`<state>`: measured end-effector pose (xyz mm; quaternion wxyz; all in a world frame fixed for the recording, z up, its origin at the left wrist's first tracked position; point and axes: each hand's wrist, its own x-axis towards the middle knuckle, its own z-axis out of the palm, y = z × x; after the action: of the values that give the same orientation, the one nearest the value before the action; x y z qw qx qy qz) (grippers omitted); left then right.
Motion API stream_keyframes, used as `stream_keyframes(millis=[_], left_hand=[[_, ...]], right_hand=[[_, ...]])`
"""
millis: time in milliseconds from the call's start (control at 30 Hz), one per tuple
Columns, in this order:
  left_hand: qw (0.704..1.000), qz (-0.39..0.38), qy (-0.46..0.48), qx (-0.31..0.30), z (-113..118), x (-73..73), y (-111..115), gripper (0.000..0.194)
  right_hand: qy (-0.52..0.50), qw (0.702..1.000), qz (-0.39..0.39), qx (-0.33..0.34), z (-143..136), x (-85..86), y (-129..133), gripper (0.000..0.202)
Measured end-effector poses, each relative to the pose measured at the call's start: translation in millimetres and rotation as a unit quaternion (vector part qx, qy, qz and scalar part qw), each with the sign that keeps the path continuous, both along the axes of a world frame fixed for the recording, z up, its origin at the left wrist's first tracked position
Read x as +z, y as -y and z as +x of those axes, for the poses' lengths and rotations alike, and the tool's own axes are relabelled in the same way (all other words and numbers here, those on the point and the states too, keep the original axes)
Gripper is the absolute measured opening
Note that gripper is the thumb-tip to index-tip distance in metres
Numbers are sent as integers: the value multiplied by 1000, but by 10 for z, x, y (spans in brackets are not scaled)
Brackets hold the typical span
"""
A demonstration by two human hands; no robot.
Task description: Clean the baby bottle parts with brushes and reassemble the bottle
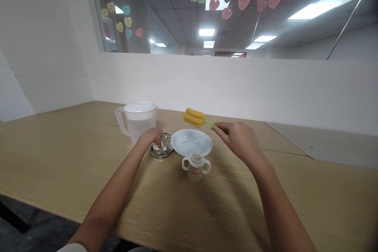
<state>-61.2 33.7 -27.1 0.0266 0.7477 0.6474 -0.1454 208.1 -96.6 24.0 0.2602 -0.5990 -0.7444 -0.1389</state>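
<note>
My right hand [238,138] is closed on the green handle of a yellow sponge brush [194,117], whose head is in the air above the back of a white bowl [184,150]. A thin pale stick [193,139] lies in the bowl. My left hand [152,138] reaches over a round metal tray [161,155] with small clear and white parts on it. Its fingers are bent down at these parts, and what they grip, if anything, is hidden. A small two-handled bottle [195,170] with red print stands uncapped in front of the bowl.
A translucent lidded pitcher [140,124] holding liquid stands behind my left hand, its handle to the left. The wooden table [73,157] meets a white wall at the back. Its front edge runs along the lower left.
</note>
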Motion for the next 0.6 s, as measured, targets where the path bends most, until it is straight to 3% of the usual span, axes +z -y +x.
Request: stream_keyframes(millis=[600], left_hand=[[1000,-4,-23,-4,85,-149,-7,49]], right_hand=[[4,1000,-7,13,7,-13,-21,38]])
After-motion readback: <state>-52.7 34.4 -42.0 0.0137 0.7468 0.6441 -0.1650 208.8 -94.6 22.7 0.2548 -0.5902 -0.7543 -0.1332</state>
